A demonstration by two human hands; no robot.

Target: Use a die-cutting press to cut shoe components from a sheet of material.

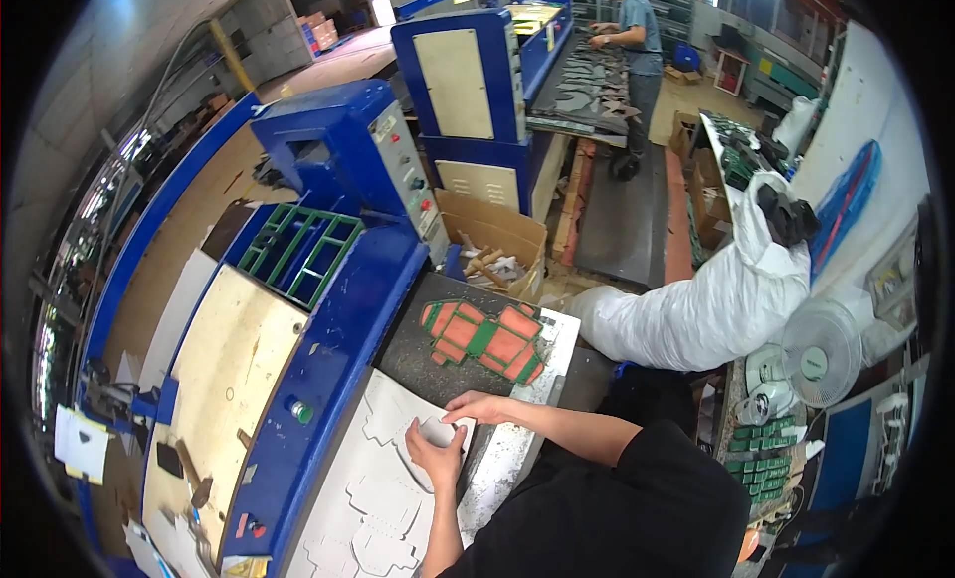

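Note:
My left hand [434,452] and my right hand [481,409] meet over a small pale cut-out piece [439,432], both gripping it at the edge of a grey die-cut sheet [373,488] that lies on the blue machine's dark table [418,349]. Just beyond my hands rests an orange and green cutting die [485,339]. My forearms come in from the lower right in black sleeves.
A blue press [338,180] with a button panel stands to the left, with a pale wooden bed [224,379]. An open cardboard box [494,242] of scraps, a stuffed white sack [711,304] and a fan [821,349] lie right. Another person [637,41] works far back.

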